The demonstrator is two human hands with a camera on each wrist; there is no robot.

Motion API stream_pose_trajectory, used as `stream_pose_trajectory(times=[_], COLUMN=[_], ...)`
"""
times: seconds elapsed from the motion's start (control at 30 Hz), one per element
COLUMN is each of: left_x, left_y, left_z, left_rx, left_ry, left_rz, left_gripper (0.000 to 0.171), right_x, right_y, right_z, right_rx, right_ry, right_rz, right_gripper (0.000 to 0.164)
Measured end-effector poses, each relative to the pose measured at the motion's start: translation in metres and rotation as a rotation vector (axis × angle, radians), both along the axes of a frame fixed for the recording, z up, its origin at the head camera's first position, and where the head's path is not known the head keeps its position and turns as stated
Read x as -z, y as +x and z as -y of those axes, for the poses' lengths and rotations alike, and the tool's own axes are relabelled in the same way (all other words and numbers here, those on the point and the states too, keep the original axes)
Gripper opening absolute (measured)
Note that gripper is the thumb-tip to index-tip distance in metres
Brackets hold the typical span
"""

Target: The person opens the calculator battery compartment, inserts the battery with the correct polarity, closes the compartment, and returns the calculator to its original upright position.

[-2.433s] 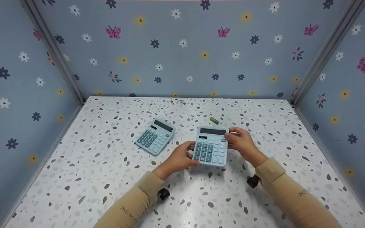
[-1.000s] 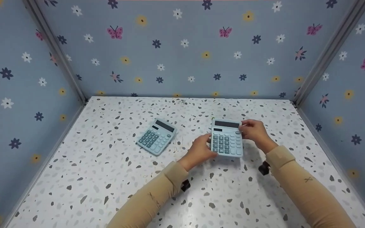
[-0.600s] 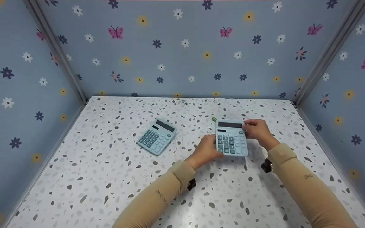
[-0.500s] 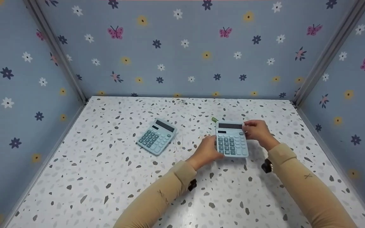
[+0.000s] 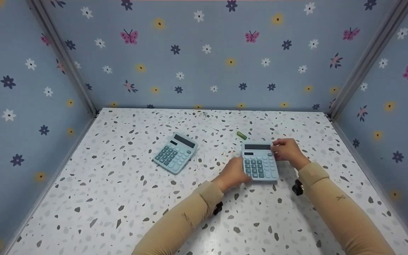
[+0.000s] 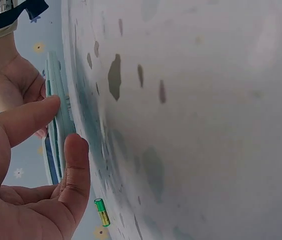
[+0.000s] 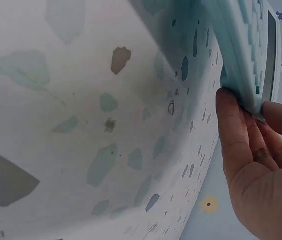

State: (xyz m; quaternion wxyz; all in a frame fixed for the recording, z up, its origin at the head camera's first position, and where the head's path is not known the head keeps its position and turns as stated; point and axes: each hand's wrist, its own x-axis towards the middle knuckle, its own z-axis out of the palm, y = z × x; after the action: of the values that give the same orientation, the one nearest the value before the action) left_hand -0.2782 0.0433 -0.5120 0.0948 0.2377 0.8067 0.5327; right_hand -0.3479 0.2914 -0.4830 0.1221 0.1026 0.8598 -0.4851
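- Pale-blue rectangular plastic calculator with darker teal number keys [image 5: 260, 163]: raised between both hands, right of centre over the white tabletop speckled with grey chips [image 5: 119, 198]. Whether its lower edge touches the tabletop is hard to tell; its back is mostly out of sight, and the key markings are too small to read surely.
- Left hand [image 5: 235, 173]: grips the calculator's left edge near the lower corner; in the head view its fingers are largely hidden.
- Right hand [image 5: 289, 153]: pinches the upper right edge, thumb in front, other fingers partly behind. The right wrist view cuts off both hand and calculator.
- Small green-and-yellow cylindrical battery [image 5: 242, 135]: lies just beyond the calculator's top edge, its label illegible.
- Second pale-blue plastic calculator [image 5: 175, 153]: lies slanted to the left, apart from the hands, underside unseen.
- Tan fabric sleeves [image 5: 179, 223]: run out of the head view at the bottom.
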Motion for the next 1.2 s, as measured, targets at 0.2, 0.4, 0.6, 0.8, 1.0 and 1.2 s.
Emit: stream_pose_trajectory(times=[0.2,0.4,0.6,0.8,1.0,1.2], left_x=[0.005,0.005,0.005,0.003,0.003,0.000], left_y=[0.001,0.005,0.008,0.009,0.010,0.007], left_z=[-0.003,-0.006,-0.008,-0.008,-0.006,-0.002], left_rx=[-0.021,-0.065,-0.088,-0.100,-0.061,-0.040], left_ry=[-0.047,-0.094,-0.119,-0.152,-0.086,-0.098], left_rz=[0.031,0.092,0.138,0.125,0.115,0.065], left_gripper=[0.059,0.057,0.051,0.052,0.055,0.051], right_x=[0.004,0.009,0.011,0.011,0.011,0.002], right_y=[0.001,0.002,0.004,0.004,0.005,0.006], right_z=[-0.002,-0.002,-0.003,-0.003,-0.002,0.001], right_rx=[-0.007,-0.006,-0.023,-0.026,-0.023,-0.012], right_ry=[0.037,0.062,0.085,0.090,0.098,0.093], right_rz=[0.018,0.030,0.019,0.012,0.019,0.010], right_gripper=[0.045,0.042,0.039,0.038,0.040,0.045])
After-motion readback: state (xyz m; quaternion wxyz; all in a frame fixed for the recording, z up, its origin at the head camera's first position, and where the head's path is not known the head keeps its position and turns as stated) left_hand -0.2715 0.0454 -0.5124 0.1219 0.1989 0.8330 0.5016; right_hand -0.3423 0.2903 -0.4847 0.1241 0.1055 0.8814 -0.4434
